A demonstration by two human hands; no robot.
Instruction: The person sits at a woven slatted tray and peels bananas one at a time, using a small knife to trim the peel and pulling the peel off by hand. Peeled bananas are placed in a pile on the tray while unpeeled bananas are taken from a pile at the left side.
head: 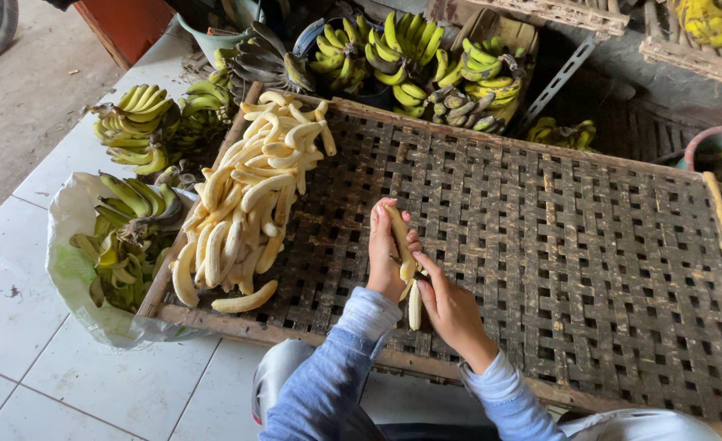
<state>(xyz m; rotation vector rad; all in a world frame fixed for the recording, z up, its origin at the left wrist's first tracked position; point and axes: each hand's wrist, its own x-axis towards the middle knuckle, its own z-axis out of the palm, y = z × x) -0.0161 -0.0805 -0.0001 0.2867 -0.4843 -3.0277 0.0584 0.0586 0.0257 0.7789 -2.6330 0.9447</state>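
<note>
My left hand [384, 257] holds a pale peeled banana [400, 237] upright over a woven bamboo tray [541, 229]. My right hand [451, 306] pinches the lower part of the same banana, where a strip of peel [415, 306] hangs down. Both hands sit near the tray's front edge, right of a heap of peeled bananas [247, 196] piled on the tray's left end. One peeled banana [245, 301] lies apart at the front of the heap.
Green and yellow banana bunches [136, 126] lie left of the tray, more [410, 57] behind it. A white sack [71, 269] at the left holds green bananas and peels. White floor tiles [18, 327] lie in front. A wooden crate [696, 41] stands at top right.
</note>
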